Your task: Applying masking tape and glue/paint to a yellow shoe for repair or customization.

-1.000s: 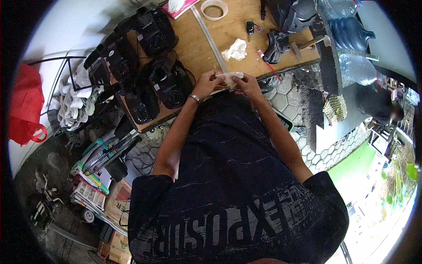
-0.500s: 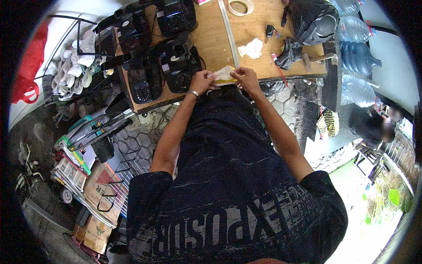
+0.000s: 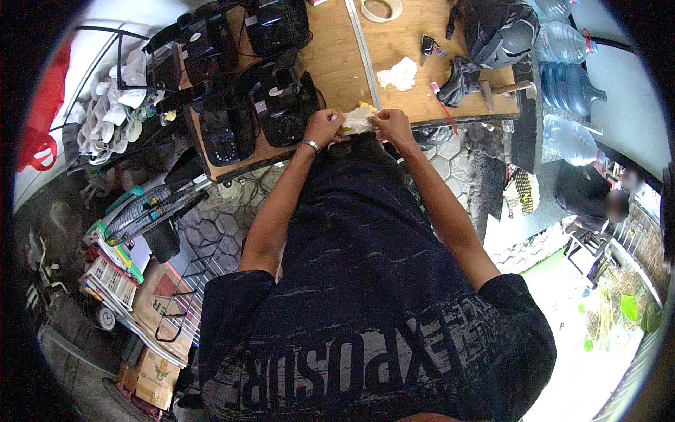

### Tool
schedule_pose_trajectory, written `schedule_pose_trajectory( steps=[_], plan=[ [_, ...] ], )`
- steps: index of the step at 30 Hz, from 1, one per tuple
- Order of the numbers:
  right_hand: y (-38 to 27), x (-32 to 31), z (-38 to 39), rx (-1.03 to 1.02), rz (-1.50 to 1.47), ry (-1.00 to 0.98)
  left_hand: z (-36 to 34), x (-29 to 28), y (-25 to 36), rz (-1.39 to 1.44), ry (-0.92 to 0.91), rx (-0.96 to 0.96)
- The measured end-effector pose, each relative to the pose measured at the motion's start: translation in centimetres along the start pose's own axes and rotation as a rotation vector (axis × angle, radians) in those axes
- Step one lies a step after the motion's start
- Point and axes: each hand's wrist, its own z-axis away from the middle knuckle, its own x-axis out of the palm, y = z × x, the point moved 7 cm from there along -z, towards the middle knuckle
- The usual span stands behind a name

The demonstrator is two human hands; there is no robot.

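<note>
Between my two hands, at the near edge of a wooden table [image 3: 334, 53], is a crumpled whitish sheet [image 3: 359, 121] with some yellow on it. Whether it is paper, cloth or thin plastic, I cannot tell. My left hand [image 3: 324, 129] pinches its left end, and a bracelet circles that wrist. The fingertips of my right hand [image 3: 393, 129] are closed on the opposite end. Farther back, a crumpled white tissue-like piece [image 3: 398, 74] lies on the tabletop.
Several black appliances [image 3: 285, 98] crowd the table's left. At the right are a hammer [image 3: 503, 91], a black bag [image 3: 499, 35] and a small black part [image 3: 428, 46]. A tape roll [image 3: 380, 17] lies at the back. Water bottles [image 3: 566, 88] stand beyond; a person [image 3: 587, 197] is far right.
The whitish sheet has shifted shape between my fingers, and less of its yellow part shows along the lower side. Both hands keep their pinch in nearly the same place.
</note>
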Motion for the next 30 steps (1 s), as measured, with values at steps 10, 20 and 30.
schedule_pose_trajectory(
  steps=[10, 20, 30],
  plan=[
    [-1.3, -0.7, -0.5, -0.256, 0.368, 0.196, 0.6, -0.9, 3.2, -0.44, 0.23, 0.276],
    [-1.6, -1.0, -0.8, -0.188, 0.404, 0.201, 2.7, 3.9, 7.2, -1.038, 0.138, 0.632],
    [-1.8, -1.4, -1.2, -0.241, 0.493, 0.209, 0.4, -1.4, 3.1, -0.587, 0.286, 0.321]
  ],
)
